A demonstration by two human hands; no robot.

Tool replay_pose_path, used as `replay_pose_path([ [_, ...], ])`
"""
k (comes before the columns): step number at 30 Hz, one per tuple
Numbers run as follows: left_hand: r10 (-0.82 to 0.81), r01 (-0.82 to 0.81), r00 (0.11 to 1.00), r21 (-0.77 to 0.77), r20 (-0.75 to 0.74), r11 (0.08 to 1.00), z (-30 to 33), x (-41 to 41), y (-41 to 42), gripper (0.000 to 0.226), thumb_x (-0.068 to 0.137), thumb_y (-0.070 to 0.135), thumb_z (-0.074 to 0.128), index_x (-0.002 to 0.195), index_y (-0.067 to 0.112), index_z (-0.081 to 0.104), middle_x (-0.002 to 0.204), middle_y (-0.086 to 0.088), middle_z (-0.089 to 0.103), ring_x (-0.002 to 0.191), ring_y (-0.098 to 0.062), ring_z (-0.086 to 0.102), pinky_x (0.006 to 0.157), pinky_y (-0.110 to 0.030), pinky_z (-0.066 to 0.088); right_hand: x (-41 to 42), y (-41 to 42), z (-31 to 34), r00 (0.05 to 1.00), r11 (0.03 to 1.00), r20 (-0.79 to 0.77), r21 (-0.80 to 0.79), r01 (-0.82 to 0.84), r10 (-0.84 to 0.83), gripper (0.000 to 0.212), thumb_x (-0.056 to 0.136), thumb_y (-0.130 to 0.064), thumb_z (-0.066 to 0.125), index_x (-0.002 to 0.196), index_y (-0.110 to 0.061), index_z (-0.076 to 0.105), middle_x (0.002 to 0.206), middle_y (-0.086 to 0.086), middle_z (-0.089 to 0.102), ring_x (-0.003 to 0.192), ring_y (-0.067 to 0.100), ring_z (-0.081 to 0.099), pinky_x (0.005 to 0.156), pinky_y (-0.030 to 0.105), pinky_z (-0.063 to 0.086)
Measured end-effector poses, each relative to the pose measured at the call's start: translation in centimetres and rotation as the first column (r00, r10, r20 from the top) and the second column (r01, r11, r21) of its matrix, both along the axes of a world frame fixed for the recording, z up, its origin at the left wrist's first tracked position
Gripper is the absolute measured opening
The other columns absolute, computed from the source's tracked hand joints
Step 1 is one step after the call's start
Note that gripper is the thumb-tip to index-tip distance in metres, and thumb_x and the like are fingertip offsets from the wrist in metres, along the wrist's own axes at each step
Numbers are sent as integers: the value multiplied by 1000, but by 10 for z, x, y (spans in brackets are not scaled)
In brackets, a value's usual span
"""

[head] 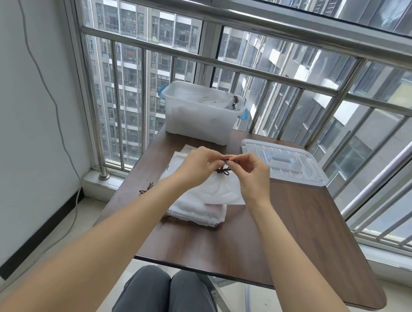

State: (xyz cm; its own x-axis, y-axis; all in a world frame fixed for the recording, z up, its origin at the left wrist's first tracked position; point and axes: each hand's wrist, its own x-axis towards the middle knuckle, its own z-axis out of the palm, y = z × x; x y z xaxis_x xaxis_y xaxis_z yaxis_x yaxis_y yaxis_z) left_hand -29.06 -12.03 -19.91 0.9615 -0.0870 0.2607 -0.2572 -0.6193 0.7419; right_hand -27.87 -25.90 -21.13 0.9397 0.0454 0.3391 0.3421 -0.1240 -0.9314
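Over the middle of the dark wood-grain table [293, 227], the left hand [200, 164] and right hand [251, 175] each pinch the thin dark-brown knotted cord [222, 170], held just above the flat white translucent pouch [221, 195]. To work the knot well, both pinches should probably stay close to it and pull evenly toward 9 and 3 o'clock; the open clear plastic box [198, 122] stands at 12 o'clock

Clear bin [198, 122] at table [293, 227] far edge; lid [284, 163] right.
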Motion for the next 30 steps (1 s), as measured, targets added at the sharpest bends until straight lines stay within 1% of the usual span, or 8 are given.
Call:
replay_pose_path([
  [3,-38,27,999,-253,-38,967,-6,4,2,22,87,11,63,108,9,71,99,-10,74,95,-19,68,89,-33,52,0,-3,0,999,999,-38,47,10,-8,17,80,1,67,72,-14,64,86,16,71,80,24,68,78,31,55],
  [9,77,-192,975,-614,-208,766,-17,3,7,10,87,10,64,92,4,71,76,2,69,67,-3,63,73,-18,47,-3,-4,-3,984,992,-166,96,85,-68,4,82,-10,69,81,-14,67,72,-2,66,56,-2,59,52,12,45],
  [13,174,-304,948,-604,-266,737,-24,5,12,10,85,18,67,81,11,73,80,-1,72,82,-11,66,80,-20,49,-4,-6,-7,966,985,-247,132,107,-72,8,84,-11,66,91,-11,69,72,-3,65,50,-3,57,50,11,44],
  [16,107,-315,939,-691,-328,651,-19,5,11,21,85,9,56,67,11,65,76,-2,70,73,-9,64,67,-16,44,-6,-10,-7,942,987,-334,143,75,-23,7,87,-9,63,91,-10,68,75,-1,67,54,0,61,55,14,45],
  [20,-5,-284,935,-757,-355,588,-13,7,9,24,85,11,46,63,12,55,68,4,72,76,-15,60,85,-24,41,-11,-16,-6,923,995,-385,92,34,4,15,84,-3,64,76,-16,63,73,0,67,56,3,62,58,18,45],
  [23,-72,-243,940,-801,-334,547,-10,6,7,25,90,15,47,65,16,50,66,6,72,75,-12,61,78,-23,40,-12,-18,-2,910,995,-414,103,11,33,17,80,-3,69,73,-16,60,73,1,66,63,9,63,59,20,45],
  [26,-96,-269,924,-809,-369,524,-10,5,5,25,92,20,51,67,18,53,63,8,70,72,-11,59,76,-23,38,-11,-21,1,870,954,-460,298,-34,175,16,80,-5,68,74,-16,58,73,-2,67,69,10,61,61,21,42],
  [30,-53,-316,908,-763,-415,563,-17,7,3,29,90,25,58,62,17,56,53,9,60,67,-13,50,79,-27,35,-13,-22,3,801,802,-439,592,-84,408,2,79,-16,65,79,-14,64,79,-4,67,67,6,56,48,14,39],
])
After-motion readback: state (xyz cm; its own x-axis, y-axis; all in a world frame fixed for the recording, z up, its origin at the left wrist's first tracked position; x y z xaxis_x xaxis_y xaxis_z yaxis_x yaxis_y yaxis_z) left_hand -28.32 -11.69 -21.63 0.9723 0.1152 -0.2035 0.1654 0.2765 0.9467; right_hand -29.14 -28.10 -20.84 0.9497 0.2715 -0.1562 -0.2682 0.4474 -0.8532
